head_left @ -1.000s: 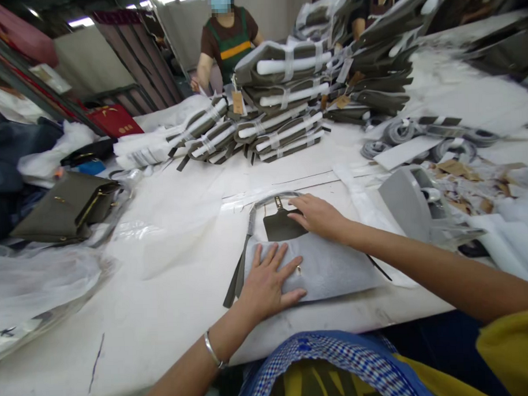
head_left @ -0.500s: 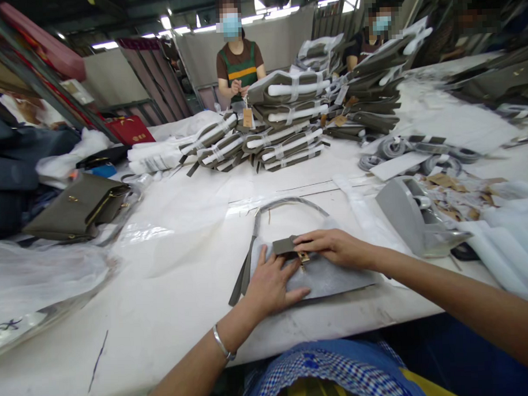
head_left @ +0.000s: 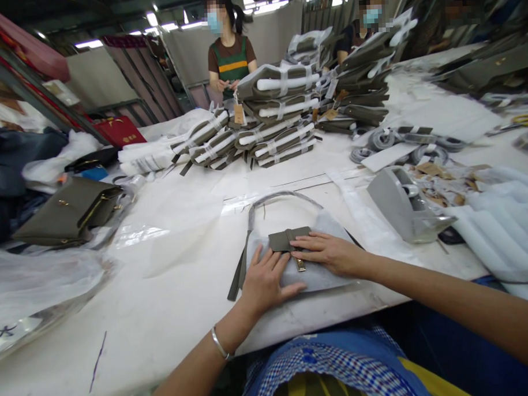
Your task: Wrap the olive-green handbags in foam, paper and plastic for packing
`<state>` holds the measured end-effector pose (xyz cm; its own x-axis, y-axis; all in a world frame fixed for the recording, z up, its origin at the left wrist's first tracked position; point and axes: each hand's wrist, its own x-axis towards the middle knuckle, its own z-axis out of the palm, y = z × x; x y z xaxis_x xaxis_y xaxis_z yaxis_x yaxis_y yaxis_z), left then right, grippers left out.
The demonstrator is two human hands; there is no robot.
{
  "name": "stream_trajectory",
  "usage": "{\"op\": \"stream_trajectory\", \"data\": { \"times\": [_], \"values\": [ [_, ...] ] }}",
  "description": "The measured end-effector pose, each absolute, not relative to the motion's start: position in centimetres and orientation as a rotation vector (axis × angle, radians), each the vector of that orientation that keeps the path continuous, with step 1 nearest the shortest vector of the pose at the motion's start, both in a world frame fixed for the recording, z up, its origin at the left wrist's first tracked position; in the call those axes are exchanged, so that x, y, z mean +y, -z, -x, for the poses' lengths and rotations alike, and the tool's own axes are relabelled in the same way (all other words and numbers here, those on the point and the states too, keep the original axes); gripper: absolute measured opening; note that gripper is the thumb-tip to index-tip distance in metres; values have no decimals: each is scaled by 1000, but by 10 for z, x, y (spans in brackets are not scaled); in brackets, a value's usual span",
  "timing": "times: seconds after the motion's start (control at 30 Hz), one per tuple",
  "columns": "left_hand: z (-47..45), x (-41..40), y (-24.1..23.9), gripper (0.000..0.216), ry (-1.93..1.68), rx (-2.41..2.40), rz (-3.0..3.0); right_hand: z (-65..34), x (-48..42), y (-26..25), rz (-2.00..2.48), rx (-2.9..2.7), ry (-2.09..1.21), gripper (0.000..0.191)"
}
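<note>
A handbag [head_left: 323, 284] lies flat before me, its body covered by a pale translucent sheet. Its wrapped handle [head_left: 285, 195] arches away from me, and dark straps stick out at the left. An olive-grey flap [head_left: 279, 240] with a gold clasp [head_left: 300, 264] sits at the middle of the bag. My left hand [head_left: 267, 281] rests on the bag with fingers spread, fingertips at the flap's lower edge. From the right, my right hand [head_left: 330, 252] lies flat with fingers stretched over the flap's right part, just above the clasp.
Stacked wrapped bags [head_left: 282, 113] stand at the back. A grey tape dispenser [head_left: 394, 202] is at right, near rolled straps [head_left: 383, 139] and white foam sheets [head_left: 499, 224]. Another olive bag [head_left: 69, 207] and plastic film [head_left: 46, 280] lie left. Two masked people are across the table [head_left: 172, 293].
The flap now shows wider, with its band visible, and the clasp hangs straighter below it. My right hand has shifted slightly along the flap. The whole view has moved a little.
</note>
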<state>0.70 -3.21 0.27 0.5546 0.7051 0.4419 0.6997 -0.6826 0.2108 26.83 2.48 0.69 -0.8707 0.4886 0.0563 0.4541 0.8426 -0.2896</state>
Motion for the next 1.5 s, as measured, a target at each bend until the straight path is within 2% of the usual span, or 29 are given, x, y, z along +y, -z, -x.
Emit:
{"op": "stream_trajectory", "data": {
  "times": [0.13,0.27,0.4,0.5,0.6,0.77,1.03,1.2,1.3,1.43,1.5],
  "values": [
    [-5,-39,-3,55,-941,1121,-2913,-266,23,-7,769,-2917,-415,68],
    [-6,-42,-1,36,-807,690,-2957,-264,20,-11,772,-2914,-420,64],
    [-11,-44,-2,39,-697,726,-2741,-262,20,-15,729,-2907,-354,55],
    [-14,-47,-6,40,-695,759,-2640,-256,25,-20,614,-2857,-297,40],
    [-16,-49,-8,40,-720,783,-2572,-247,32,-25,480,-2835,-357,23],
    [-16,-50,-7,43,-732,785,-2571,-237,42,-32,476,-2895,-438,12],
    [-15,-42,-4,43,-760,718,-2711,-234,50,-35,437,-3054,-411,14],
    [-12,-35,5,39,-827,646,-2816,-223,44,-25,359,-3108,-117,13],
    [-10,-31,11,39,-869,596,-2865,-221,38,-32,495,-3075,-134,13],
    [-7,-28,22,41,-892,561,-2932,-254,54,-64,712,-2945,-408,13],
    [-6,-29,31,44,-950,590,-2948,-292,77,-82,1015,-2778,-314,15]
  ]
}}
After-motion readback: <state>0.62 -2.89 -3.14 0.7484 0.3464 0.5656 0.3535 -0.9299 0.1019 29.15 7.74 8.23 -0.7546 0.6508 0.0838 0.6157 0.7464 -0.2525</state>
